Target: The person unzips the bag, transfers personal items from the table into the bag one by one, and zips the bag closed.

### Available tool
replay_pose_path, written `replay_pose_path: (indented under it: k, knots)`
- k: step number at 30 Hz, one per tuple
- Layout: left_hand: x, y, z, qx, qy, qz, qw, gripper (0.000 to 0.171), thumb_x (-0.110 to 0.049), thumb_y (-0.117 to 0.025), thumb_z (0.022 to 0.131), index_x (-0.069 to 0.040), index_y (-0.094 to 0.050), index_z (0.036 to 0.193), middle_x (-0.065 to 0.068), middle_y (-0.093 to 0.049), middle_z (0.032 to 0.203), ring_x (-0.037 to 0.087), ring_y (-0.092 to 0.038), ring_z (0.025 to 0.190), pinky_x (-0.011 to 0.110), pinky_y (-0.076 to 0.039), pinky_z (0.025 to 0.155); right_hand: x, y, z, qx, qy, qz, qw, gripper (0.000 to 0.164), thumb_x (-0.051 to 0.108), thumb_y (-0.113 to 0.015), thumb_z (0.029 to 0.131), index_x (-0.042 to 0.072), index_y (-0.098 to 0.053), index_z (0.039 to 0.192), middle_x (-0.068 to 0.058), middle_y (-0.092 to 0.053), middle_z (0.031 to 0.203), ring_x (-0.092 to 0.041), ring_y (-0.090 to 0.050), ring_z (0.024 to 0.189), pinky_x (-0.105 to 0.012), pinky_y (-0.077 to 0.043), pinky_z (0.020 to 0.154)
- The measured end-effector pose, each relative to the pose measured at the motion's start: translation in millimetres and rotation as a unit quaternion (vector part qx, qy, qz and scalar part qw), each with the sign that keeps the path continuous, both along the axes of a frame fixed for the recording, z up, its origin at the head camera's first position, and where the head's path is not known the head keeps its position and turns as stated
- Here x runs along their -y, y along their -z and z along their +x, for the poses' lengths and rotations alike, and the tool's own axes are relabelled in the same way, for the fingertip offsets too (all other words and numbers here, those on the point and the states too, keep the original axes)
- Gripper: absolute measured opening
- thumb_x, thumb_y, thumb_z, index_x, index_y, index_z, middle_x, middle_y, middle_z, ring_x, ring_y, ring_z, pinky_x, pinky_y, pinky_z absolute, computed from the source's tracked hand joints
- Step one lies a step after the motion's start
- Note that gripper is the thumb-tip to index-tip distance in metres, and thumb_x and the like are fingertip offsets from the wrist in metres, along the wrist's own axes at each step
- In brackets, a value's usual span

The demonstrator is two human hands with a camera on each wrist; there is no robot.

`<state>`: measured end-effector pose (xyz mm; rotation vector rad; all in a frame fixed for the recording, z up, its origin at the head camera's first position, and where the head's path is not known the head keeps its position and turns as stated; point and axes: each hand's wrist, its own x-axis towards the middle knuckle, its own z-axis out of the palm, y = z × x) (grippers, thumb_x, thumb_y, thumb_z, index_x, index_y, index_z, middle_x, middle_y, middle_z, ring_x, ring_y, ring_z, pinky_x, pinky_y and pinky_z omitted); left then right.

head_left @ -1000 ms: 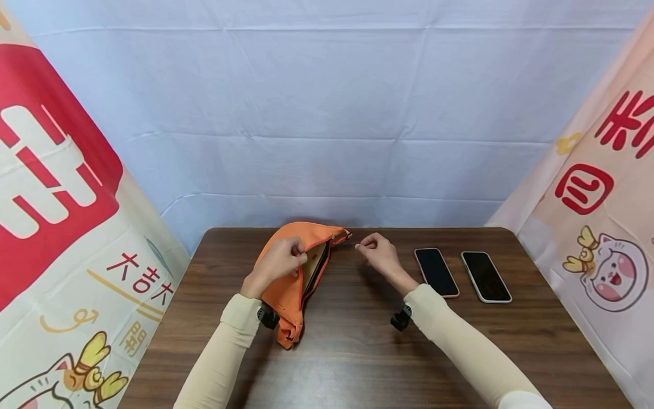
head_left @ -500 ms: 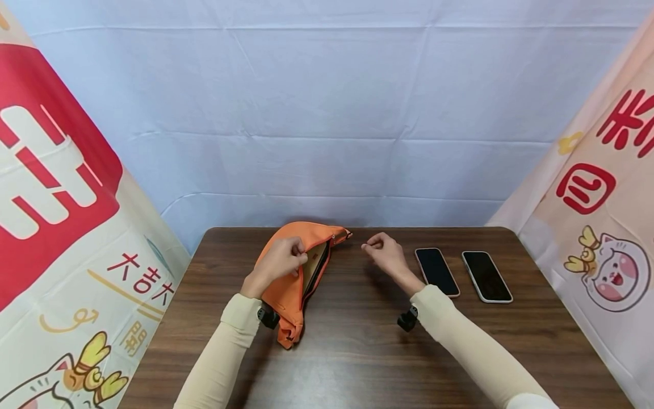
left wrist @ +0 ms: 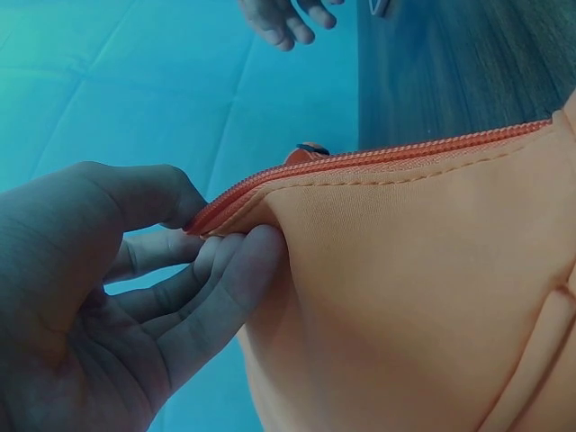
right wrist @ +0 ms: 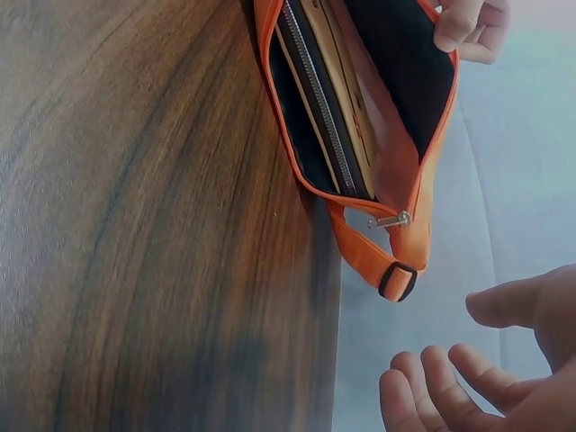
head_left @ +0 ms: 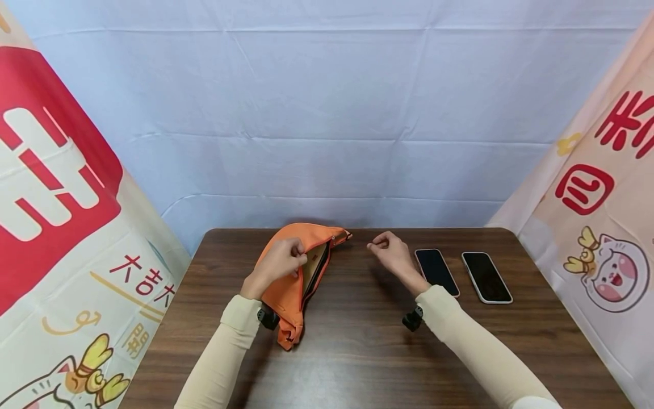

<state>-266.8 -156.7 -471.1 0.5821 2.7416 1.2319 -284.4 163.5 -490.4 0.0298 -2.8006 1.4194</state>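
An orange waist bag lies at the table's left half with its zipped mouth wide apart. My left hand pinches the bag's zipper edge between thumb and fingers and holds it up; the left wrist view shows the orange zipper running from the pinch. Inside the bag, a flat tan piece sits beside a metal inner zipper. Right of the bag is my right hand, apart from it. Its thumb and fingers are spread with nothing between them. The zipper pull hangs at the mouth's far end.
Two phones with dark screens lie to the right: a pink-edged phone near my right wrist and a white-edged phone beyond it. The brown wooden table ends at a pale cloth backdrop. Printed cloths hang on both sides.
My right hand has drawn away from the bag, moving a little to the right toward the phones. The left hand keeps its pinch on the bag's edge.
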Motion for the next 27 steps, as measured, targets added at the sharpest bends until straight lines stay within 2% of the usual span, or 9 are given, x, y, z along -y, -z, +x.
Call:
replay_pose_path:
  k: [27]
  knots:
    - [1, -5.8, 1.7, 0.005, -0.002, -0.004, 1.0, 0.008, -0.007, -0.067, 0.104, -0.007, -0.062, 0.098, 0.008, -0.063, 0.08, 0.016, -0.067, 0.056, 0.03, -0.059, 0.059, -26, -5.6, -3.4, -0.007, 0.011, 0.026, 1.0, 0.038, 0.032, -0.069, 0.104, 0.002, -0.064, 0.126, -0.022, -0.069, 0.12, -0.037, -0.068, 0.106, -0.051, -0.055, 0.089]
